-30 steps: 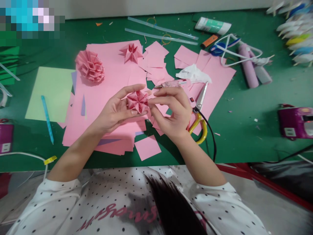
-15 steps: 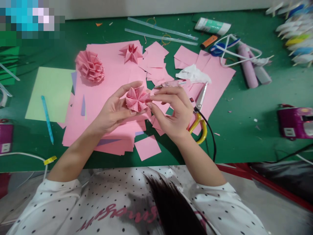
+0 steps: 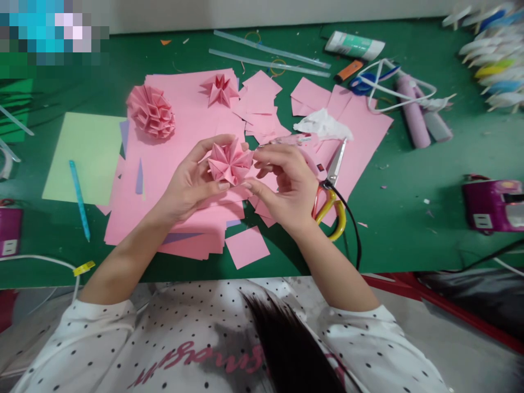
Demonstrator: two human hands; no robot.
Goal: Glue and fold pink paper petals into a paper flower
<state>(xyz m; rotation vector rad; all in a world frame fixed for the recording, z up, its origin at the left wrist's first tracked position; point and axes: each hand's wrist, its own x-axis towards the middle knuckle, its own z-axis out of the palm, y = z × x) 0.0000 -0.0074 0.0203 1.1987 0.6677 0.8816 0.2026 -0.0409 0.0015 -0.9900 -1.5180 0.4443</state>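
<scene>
A small folded pink paper flower (image 3: 230, 161) is held between both hands above a pile of pink paper sheets (image 3: 192, 136). My left hand (image 3: 192, 183) cups it from the left and below, thumb and fingers closed round its edge. From the right, my right hand (image 3: 286, 185) pinches one of its folded points with fingertips. A larger finished pink paper ball (image 3: 150, 111) and a pink star-shaped piece (image 3: 220, 89) lie on the sheets further back.
Yellow-handled scissors (image 3: 333, 191) lie just right of my right hand, beside crumpled white tissue (image 3: 323, 124). A pale green sheet (image 3: 84, 155) and blue pen (image 3: 79, 197) sit left. Glue sticks (image 3: 270, 63), a tube (image 3: 355, 45) and purple devices (image 3: 493, 204) lie on the green table (image 3: 409, 218).
The paper flower has been turned in my hands and lifted slightly left. My right fingers have shifted closer along its right side.
</scene>
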